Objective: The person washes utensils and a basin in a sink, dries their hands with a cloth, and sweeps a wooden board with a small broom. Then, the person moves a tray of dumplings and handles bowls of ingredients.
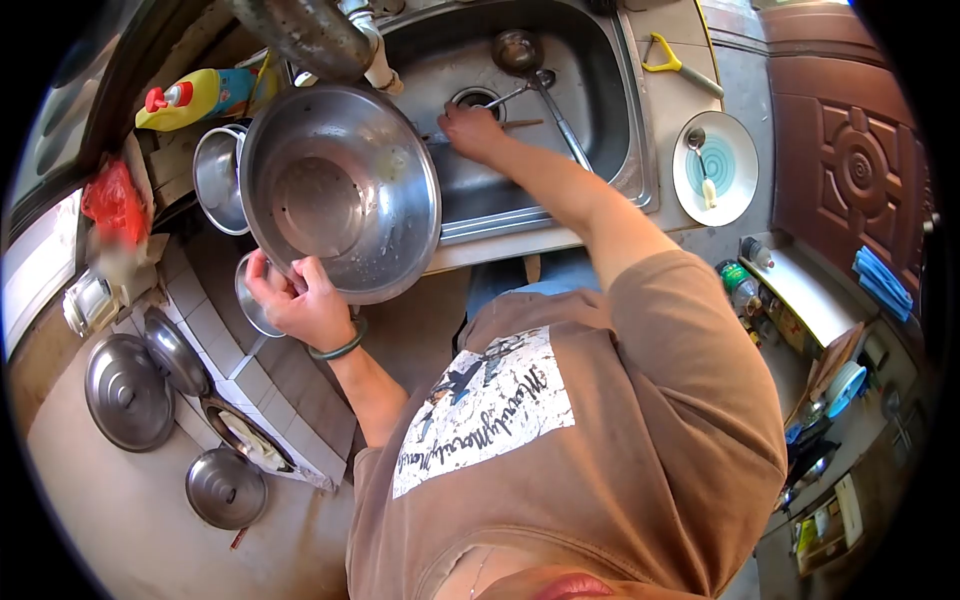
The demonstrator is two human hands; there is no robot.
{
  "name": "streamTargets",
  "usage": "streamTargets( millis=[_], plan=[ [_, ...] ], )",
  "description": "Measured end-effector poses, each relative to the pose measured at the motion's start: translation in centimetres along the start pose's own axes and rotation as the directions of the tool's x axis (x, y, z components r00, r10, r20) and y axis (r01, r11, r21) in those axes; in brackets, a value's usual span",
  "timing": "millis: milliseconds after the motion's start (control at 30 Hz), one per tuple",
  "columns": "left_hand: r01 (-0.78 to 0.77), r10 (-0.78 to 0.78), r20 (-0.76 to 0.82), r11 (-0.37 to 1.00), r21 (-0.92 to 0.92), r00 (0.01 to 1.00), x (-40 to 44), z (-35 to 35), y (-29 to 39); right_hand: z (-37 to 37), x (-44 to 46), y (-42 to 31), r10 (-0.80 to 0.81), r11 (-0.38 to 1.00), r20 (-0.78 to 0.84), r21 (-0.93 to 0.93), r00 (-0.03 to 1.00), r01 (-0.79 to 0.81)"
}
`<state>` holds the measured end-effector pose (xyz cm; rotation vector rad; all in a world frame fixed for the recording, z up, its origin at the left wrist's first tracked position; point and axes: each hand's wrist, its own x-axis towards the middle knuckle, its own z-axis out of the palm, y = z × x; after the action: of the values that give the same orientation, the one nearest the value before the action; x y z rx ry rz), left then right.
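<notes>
Showing a wide, round steel basin (pixel 325 205), shiny, with a flat base and flared sides. Being held at the near rim, overlapping the left end of the sink (pixel 612 110), facing up toward the viewer. Bearing water drops and small dark specks inside. Lying in the sink near the drain (pixel 470 96): a thin brown stick (pixel 523 123), partly hidden. Lying farther back: a metal spoon (pixel 545 78), pointing handle-first toward the drain.
</notes>
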<state>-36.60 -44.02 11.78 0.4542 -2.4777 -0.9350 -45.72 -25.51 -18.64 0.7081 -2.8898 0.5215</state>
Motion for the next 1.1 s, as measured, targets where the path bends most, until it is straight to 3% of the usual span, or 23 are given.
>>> streamTargets(
  millis=[100,200,300,400,433,467,533,600,667,700,733,800,833,867,933,967,1000,1067,1100],
  plan=[
    [-0.008,0.007,0.025,1.000,0.028,1.000,0.1,0.2,0.6,1.8,0.8,-1.5,0.175,0.985,0.191,-0.041,0.966,-0.170],
    [0.041,-0.039,0.039,0.998,-0.042,0.998,0.2,0.3,0.5,1.9,0.2,-1.5,0.139,0.986,0.174,-0.121,0.975,-0.119],
    [0.091,-0.078,0.071,0.975,-0.204,0.994,0.4,0.6,-0.3,-1.6,1.0,-0.4,0.095,0.990,0.386,-0.136,0.918,-0.045],
    [0.157,-0.110,0.160,0.935,-0.318,0.981,1.2,1.6,-1.9,-11.4,4.0,1.1,0.361,0.904,0.680,-0.088,0.638,-0.417],
    [0.180,-0.119,0.191,0.923,-0.340,0.974,1.4,2.5,-2.5,-14.4,4.6,2.3,0.373,0.857,0.738,-0.041,0.562,-0.514],
    [0.206,-0.131,0.221,0.909,-0.361,0.966,1.4,3.8,-3.6,-16.5,4.4,3.8,0.372,0.796,0.793,-0.006,0.482,-0.605],
    [0.275,-0.124,0.319,0.827,-0.491,0.940,1.2,7.8,-7.2,-17.6,2.0,6.8,0.404,0.538,0.758,0.257,0.513,-0.803],
    [0.248,-0.076,0.348,0.840,-0.482,0.934,0.6,11.6,-10.8,-17.7,0.9,6.8,0.422,0.215,0.755,0.455,0.502,-0.864],
    [0.167,-0.066,0.298,0.930,-0.327,0.952,-0.2,13.5,-11.7,-17.6,-0.9,5.5,0.405,-0.122,0.788,0.549,0.463,-0.827],
    [0.143,-0.087,0.324,0.978,-0.152,0.942,-0.3,13.4,-11.9,-16.4,-1.2,4.3,0.403,-0.221,0.788,0.578,0.466,-0.786],
    [-0.043,0.048,0.244,0.999,-0.026,0.969,-0.7,13.5,-12.0,-15.4,-1.7,3.2,0.456,-0.264,0.777,0.583,0.433,-0.768],
    [-0.360,0.332,0.142,0.891,0.277,0.932,-1.6,11.8,-8.7,-13.5,-1.8,1.6,0.369,-0.401,0.802,0.594,0.470,-0.698],
    [-0.344,0.306,0.233,0.928,0.141,0.923,-2.2,11.3,-7.5,-12.5,-1.6,1.0,0.390,-0.420,0.799,0.596,0.457,-0.685],
    [-0.471,0.439,0.259,0.879,0.072,0.860,-2.9,11.4,-6.8,-11.5,-1.3,0.5,0.411,-0.438,0.796,0.599,0.443,-0.670],
    [-0.205,0.200,0.596,0.977,-0.061,0.777,-4.6,12.1,-4.7,-10.1,-0.7,-0.7,0.446,-0.467,0.781,0.619,0.436,-0.632],
    [0.054,-0.022,0.806,0.998,-0.013,0.591,-4.5,14.0,-5.2,-9.4,-0.5,-1.3,0.460,-0.475,0.770,0.635,0.443,-0.609],
    [0.438,-0.071,0.931,0.894,-0.100,0.357,-4.4,16.0,-6.2,-9.1,-0.2,-1.7,0.475,-0.483,0.757,0.650,0.448,-0.586],
    [0.774,-0.184,0.969,0.633,-0.011,0.165,-3.8,17.8,-6.6,-9.3,0.0,-1.8,0.509,-0.399,0.735,0.662,0.448,-0.634],
    [0.752,-0.172,0.977,0.659,0.017,0.129,-3.5,18.0,-6.7,-9.2,0.0,-1.4,0.505,-0.377,0.734,0.661,0.454,-0.649]
  ],
)
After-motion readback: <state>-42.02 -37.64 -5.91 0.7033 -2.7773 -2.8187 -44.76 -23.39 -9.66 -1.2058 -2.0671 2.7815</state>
